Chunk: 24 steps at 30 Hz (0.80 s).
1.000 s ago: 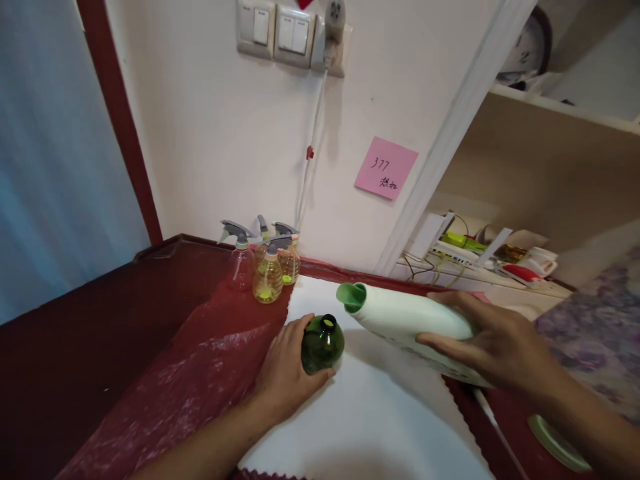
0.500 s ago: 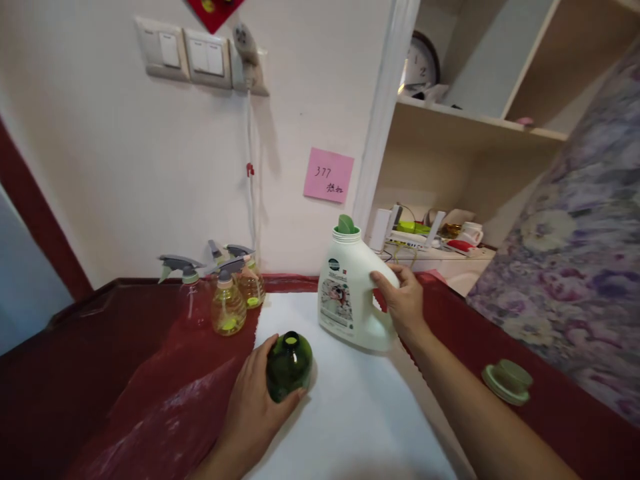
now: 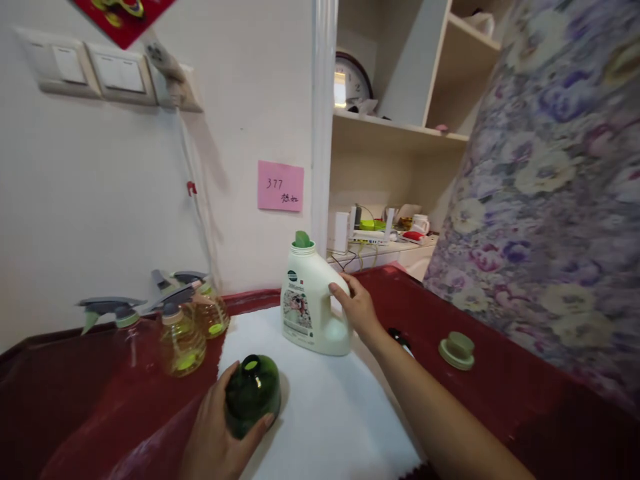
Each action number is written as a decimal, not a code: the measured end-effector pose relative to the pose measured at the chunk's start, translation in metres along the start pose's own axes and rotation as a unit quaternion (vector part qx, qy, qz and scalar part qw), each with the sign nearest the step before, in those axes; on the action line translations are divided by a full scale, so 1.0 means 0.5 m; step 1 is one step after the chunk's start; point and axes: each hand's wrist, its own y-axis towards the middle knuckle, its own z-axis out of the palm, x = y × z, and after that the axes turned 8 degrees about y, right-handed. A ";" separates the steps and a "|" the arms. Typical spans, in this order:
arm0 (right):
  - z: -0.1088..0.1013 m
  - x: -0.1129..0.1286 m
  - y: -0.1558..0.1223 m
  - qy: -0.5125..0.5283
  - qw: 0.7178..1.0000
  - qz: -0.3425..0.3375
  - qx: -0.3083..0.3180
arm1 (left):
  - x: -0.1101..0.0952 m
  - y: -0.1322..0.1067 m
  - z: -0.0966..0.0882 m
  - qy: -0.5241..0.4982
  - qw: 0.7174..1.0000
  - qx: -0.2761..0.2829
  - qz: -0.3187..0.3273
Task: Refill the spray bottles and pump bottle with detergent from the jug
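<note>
My left hand (image 3: 220, 423) is wrapped round a dark green bottle (image 3: 254, 397) with an open neck, low on the white sheet. Farther back stands a pale green detergent jug (image 3: 305, 313), uncapped, with a green spout at its mouth and a printed label facing me. My right hand (image 3: 357, 307) grips the jug by its handle on the right side; some of its fingers are hidden behind the handle. The jug looks upright, its base at the white sheet.
Several spray bottles (image 3: 183, 340) with grey trigger heads stand at the left by the wall. A green cap (image 3: 457, 350) lies on the red table (image 3: 500, 407) to the right, and a small black item (image 3: 400, 339) sits behind my right forearm. A floral curtain (image 3: 540, 220) hangs at the right.
The view has turned to the right, so everything sits farther left in the picture. Both hands keep their holds on the bottle and the jug. A black item now shows beyond my right forearm.
</note>
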 end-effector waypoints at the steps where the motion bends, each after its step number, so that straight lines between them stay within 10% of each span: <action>1: -0.016 0.005 -0.001 -0.019 1.000 -0.001 0.014 | 0.003 0.002 0.001 0.001 1.000 0.002 0.003; 11: -0.279 0.068 -0.073 -0.395 0.908 0.084 0.110 | -0.021 0.014 -0.012 0.014 1.000 0.016 -0.007; 18: -0.263 0.022 -0.086 -0.556 0.793 0.206 0.139 | -0.009 0.020 -0.005 0.005 1.000 0.006 -0.017; 24: -0.254 0.012 -0.086 -0.558 0.769 0.253 0.183 | -0.010 0.014 -0.004 0.003 1.000 0.000 0.001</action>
